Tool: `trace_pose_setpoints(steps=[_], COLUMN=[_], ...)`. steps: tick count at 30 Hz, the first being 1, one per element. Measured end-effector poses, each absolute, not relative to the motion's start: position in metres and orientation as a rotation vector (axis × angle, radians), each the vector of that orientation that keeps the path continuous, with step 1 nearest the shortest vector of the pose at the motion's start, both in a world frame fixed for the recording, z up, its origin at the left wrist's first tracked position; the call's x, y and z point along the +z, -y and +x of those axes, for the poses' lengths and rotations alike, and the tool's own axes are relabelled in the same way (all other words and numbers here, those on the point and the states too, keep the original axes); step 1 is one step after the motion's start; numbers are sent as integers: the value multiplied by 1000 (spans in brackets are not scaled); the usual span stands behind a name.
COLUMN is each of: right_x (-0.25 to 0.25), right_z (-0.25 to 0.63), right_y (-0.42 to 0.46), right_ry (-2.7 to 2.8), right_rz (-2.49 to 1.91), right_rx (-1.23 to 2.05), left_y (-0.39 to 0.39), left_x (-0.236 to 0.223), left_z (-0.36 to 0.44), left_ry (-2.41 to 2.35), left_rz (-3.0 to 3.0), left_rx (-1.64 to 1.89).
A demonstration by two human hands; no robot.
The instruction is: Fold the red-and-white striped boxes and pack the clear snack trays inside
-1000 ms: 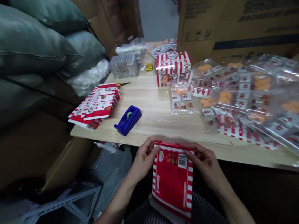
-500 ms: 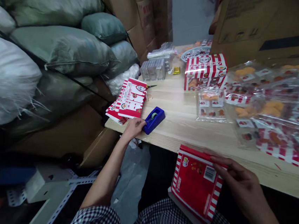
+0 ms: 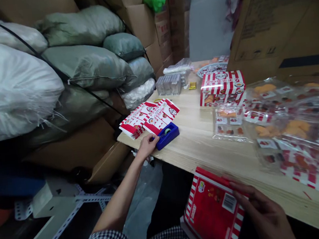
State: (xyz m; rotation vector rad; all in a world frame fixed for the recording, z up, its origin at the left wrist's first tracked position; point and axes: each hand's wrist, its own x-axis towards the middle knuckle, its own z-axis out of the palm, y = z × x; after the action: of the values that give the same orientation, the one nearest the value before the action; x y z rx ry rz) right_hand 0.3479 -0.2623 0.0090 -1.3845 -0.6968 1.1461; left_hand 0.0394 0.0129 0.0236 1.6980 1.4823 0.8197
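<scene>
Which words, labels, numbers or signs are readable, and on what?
Striped box: seemingly "外卖"; other characters uncertain.
Red box in right hand: logo, barcode, print too blurred.
Flat printed stack: lettering too small.
Clear packets: labels too small.
Large carton: faint print, illegible.
Back cartons: red marks, illegible.
Tape dispenser: none visible.

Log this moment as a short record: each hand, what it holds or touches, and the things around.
Left hand: at the left end of the blue tape dispenser
Right hand: holds the red carton by its edge, near the barcode
Beside dispenser: stack of red-and-white cartons
Farther back: striped box, upright on the wooden table
To the right: clear packets, spread and overlapping
</scene>
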Motion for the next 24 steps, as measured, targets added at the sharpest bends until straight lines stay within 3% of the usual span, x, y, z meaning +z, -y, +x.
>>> trace_pose_setpoints(steps=[12, 19, 24], right_x=[7, 13, 44], right_z=[345, 345, 337], right_y=[262, 256, 253], right_ry=[633, 521, 614], right_rz=[-1400, -1377, -1304], right_rx=[1142, 1127, 897], left_y=[-15, 11, 23], left_x=[51, 18, 5], left_z=[33, 26, 24], left_ry=[-1272, -1263, -1384], left_rz=[1248, 1186, 1258], left_rx=[781, 1032, 1179])
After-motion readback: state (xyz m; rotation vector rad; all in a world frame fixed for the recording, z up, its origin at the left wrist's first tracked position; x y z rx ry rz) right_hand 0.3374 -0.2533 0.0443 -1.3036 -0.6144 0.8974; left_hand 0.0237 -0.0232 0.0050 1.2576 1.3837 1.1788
